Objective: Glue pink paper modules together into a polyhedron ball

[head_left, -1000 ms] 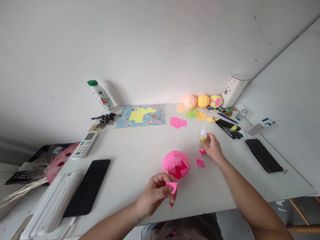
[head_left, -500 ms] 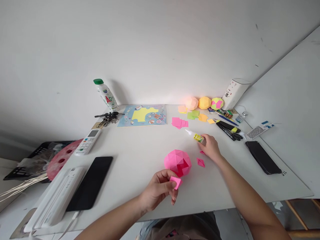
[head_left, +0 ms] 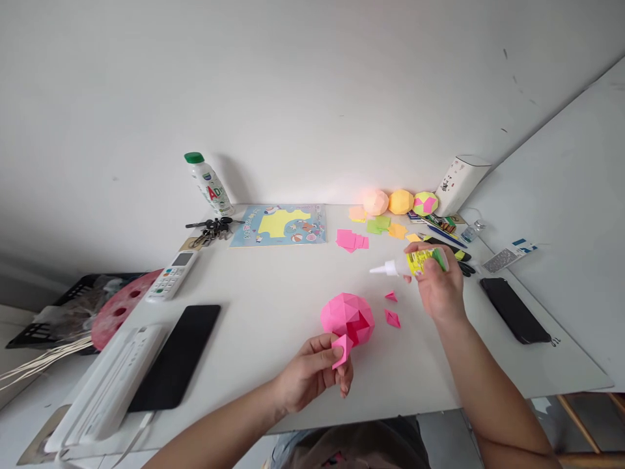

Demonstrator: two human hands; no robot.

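Between thumb and fingers, my left hand (head_left: pixel 315 371) pinches a folded pink paper piece (head_left: pixel 342 350). Just beyond it rests a faceted pink paper ball (head_left: pixel 346 314) with a gap in its near side. My right hand (head_left: pixel 442 286) is wrapped round a glue bottle (head_left: pixel 420 262), lifted above the table and lying nearly level, its white nozzle pointing left. To the right of the ball lie two small folded pink pieces, a smaller one (head_left: pixel 391 296) and a diamond-shaped one (head_left: pixel 392 318).
Pink paper squares (head_left: pixel 351 240) and other coloured squares lie further back. Three finished paper balls (head_left: pixel 401 202) line the wall. On the left are a black phone (head_left: pixel 176 358), a remote (head_left: pixel 172 277) and a bottle (head_left: pixel 209 185). A black pouch (head_left: pixel 515 311) lies right.
My right hand has picked the glue bottle up off the table and brought it right and nearer. The pink piece in my left hand has tilted slightly; the ball has stayed put.
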